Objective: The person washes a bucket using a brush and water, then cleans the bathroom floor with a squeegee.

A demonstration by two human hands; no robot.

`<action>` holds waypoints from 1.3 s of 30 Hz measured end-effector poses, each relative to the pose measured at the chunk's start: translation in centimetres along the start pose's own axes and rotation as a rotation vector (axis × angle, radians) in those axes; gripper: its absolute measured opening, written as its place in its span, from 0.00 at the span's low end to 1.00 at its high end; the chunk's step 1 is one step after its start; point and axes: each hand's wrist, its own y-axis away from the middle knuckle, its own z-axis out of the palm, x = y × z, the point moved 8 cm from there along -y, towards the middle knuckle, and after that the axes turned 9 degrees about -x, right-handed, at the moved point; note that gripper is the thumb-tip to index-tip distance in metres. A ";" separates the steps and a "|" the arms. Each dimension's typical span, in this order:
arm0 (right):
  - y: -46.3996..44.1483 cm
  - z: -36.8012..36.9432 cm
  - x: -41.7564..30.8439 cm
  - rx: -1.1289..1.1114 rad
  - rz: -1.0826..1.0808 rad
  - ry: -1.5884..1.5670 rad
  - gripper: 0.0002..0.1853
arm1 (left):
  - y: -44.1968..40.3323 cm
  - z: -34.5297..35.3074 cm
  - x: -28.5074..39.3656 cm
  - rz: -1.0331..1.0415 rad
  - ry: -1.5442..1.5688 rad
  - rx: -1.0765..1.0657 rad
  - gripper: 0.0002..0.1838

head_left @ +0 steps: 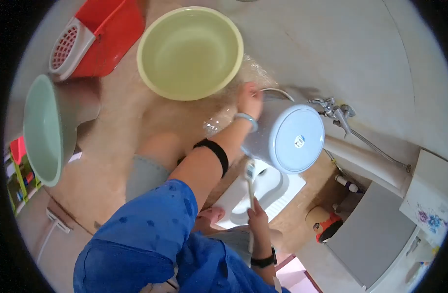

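A light blue bucket (297,139) is tipped over, with its round base and small sticker facing me. My left hand (251,101), wearing a bangle, is closed at the bucket's far end, slightly blurred; its exact hold on the rim or handle is hard to see. Splashing water (256,71) shows on the floor beside that end. Lower down, my right hand (258,222) grips the pale handle of a scrubbing brush (251,183). The brush's bristle head is up, just below the bucket and over the white squat toilet (224,210).
A large yellow-green basin (142,63) holding water stands on the floor ahead. At the left are a red mop bucket (119,46) with a white wringer and a green basin (60,146). Wall taps (339,111) and a grey cabinet (373,234) are at the right.
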 end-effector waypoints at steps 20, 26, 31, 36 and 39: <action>4.1 -8.0 7.8 0.305 -0.025 -0.884 0.28 | 0.1 10.4 -20.4 -0.140 -0.212 -0.306 0.32; 7.2 -6.1 9.9 0.351 0.007 -0.911 0.27 | 0.9 12.1 -15.3 -0.043 -0.545 -0.469 0.14; 8.6 -5.0 11.3 0.379 -0.027 -0.995 0.27 | 0.8 13.9 -16.8 -0.114 -0.691 -0.585 0.14; 10.6 -8.6 14.9 0.628 -0.071 -1.053 0.27 | 3.5 13.6 -8.9 -0.248 0.013 -0.619 0.20; 12.6 -10.6 16.1 0.732 -0.074 -1.203 0.27 | 5.8 10.8 4.5 -0.264 -0.088 -0.579 0.29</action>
